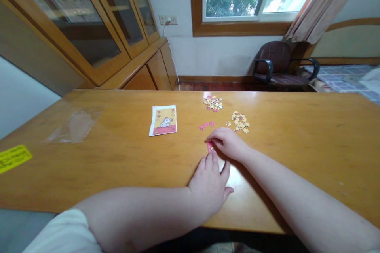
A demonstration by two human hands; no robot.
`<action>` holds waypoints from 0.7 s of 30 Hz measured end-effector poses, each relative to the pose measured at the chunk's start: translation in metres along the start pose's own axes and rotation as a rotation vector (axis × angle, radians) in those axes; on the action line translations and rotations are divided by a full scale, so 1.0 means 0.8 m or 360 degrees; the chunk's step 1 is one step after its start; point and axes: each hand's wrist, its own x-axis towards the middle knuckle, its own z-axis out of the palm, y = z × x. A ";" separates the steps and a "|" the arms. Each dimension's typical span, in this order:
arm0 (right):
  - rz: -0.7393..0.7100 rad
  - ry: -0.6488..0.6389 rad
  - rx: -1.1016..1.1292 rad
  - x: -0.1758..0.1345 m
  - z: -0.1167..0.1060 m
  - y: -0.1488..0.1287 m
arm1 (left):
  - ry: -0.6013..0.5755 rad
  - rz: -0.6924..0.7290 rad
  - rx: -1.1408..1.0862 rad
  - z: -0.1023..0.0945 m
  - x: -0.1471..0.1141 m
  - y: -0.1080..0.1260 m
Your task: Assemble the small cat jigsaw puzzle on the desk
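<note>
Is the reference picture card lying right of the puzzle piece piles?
No, the picture card lies left of both piece piles.

- The pink puzzle piece (pixel 210 146) is mostly hidden under the right hand (pixel 228 143).
- Both forearms run off the bottom edge.
- The loose puzzle pieces (pixel 239 121) are too small to tell their print.
- The yellow label (pixel 13 157) is cut off at left, its text unreadable.
</note>
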 end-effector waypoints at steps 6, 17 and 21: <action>-0.0084 -0.0150 -0.0042 -0.003 -0.009 -0.005 | -0.0003 0.0022 -0.0007 -0.006 0.002 -0.003; 0.0368 0.0380 -0.0530 -0.018 -0.074 0.021 | 0.0180 -0.0066 -0.0020 -0.014 0.013 -0.012; 0.0476 0.0177 -0.0619 -0.022 -0.089 0.030 | 0.0139 -0.0100 -0.0039 -0.013 0.014 -0.013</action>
